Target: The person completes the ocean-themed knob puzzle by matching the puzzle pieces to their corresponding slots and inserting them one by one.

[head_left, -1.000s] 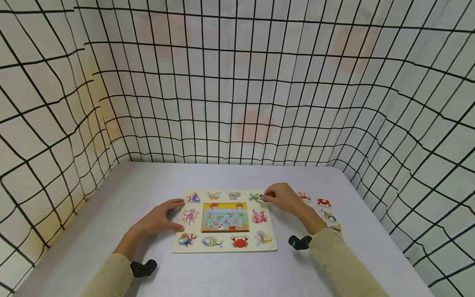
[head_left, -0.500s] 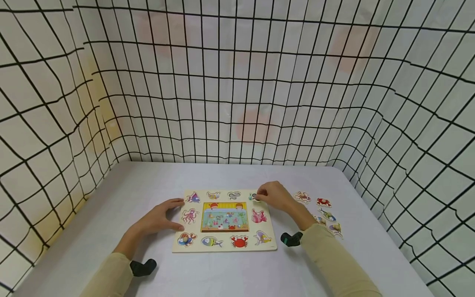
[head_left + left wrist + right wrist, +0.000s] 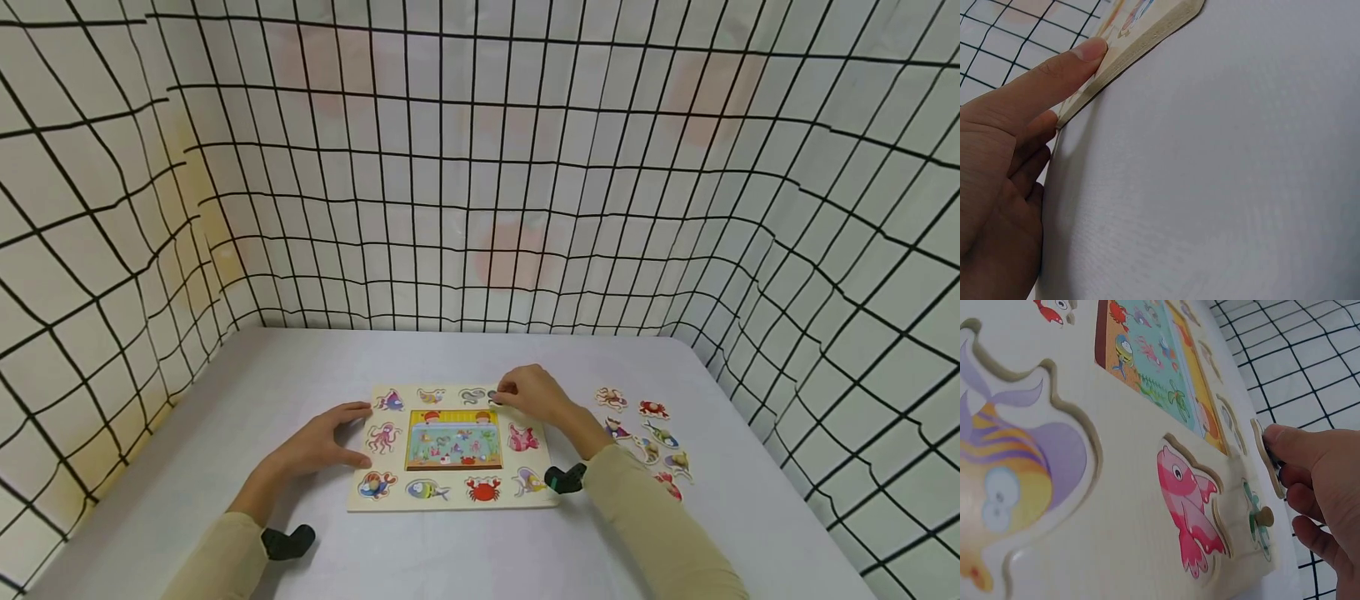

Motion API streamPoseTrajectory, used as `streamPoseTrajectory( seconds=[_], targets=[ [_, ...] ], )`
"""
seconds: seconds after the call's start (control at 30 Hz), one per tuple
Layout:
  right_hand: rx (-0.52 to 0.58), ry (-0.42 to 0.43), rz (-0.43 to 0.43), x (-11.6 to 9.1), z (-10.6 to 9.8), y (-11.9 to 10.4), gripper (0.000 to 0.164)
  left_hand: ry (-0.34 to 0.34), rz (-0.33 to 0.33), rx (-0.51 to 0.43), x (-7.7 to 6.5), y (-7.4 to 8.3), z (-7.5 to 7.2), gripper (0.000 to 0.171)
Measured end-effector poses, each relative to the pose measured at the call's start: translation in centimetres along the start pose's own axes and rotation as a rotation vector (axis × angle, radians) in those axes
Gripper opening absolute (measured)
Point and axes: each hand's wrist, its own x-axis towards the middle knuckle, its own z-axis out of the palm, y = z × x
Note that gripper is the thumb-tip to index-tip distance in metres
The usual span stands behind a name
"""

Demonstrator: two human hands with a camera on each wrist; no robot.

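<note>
A pale wooden puzzle board (image 3: 457, 502) with sea-animal recesses lies flat on the table. My right hand (image 3: 536, 395) pinches a thin wooden puzzle piece (image 3: 1261, 444) between thumb and fingers; its picture faces away in the right wrist view. In the head view this dark-looking piece sits just right of the grey snake-like recess (image 3: 472, 396). Below that hand, the right wrist view shows a green turtle piece with a wooden knob (image 3: 1265, 517) at the board's corner. My left hand (image 3: 318, 439) is spread against the left edge, thumb (image 3: 1089, 50) resting on the board's top.
Several loose puzzle pieces lie right of the board, among them an octopus (image 3: 611, 398), a red crab (image 3: 654, 409) and a striped fish (image 3: 662, 434). A black net (image 3: 480, 200) over white sheeting encloses the table's (image 3: 420, 554) back and sides.
My right hand has moved left along the board's far side with the piece, from the turtle corner to the snake-like recess. More loose pieces show behind its forearm. The left hand stays put.
</note>
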Motion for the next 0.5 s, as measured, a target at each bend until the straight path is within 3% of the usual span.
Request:
streamPoseTrajectory(
  seconds=[0.27, 0.5],
  targets=[
    [0.009, 0.014, -0.011, 1.1, 0.4, -0.9, 0.013, 0.007, -0.002, 0.014, 0.0, 0.1, -0.1, 0.093],
    [0.125, -0.013, 0.035, 2.0, 1.5, -1.0, 0.014, -0.004, 0.022, 0.002, 0.1, 0.1, 0.0, 0.093]
  ],
)
